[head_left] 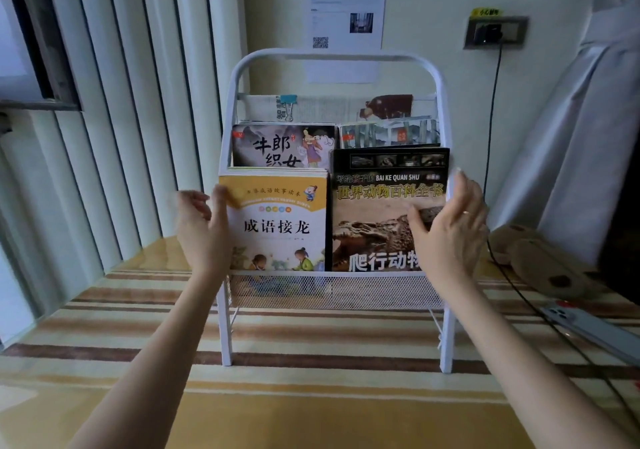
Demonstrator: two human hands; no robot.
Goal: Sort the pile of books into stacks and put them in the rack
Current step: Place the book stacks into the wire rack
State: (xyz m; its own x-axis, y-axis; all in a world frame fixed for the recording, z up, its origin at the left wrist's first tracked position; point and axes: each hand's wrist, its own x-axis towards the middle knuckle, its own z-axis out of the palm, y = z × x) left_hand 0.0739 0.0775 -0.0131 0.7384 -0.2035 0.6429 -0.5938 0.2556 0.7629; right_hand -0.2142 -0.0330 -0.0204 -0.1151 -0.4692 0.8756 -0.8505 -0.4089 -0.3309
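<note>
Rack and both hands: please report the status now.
Left hand grips yellow book; right hand grips crocodile book. Both upright in white rack front tier. Nothing in the way.

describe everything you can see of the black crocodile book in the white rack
The black glossy crocodile book stands upright in the front right slot of the white metal rack, beside a yellow-and-white book. Its cover shows a crocodile, white and yellow lettering, and small photos along the top. The right hand holds its right edge, thumb on the cover.

Head view, close before rack (445, 109)
</note>
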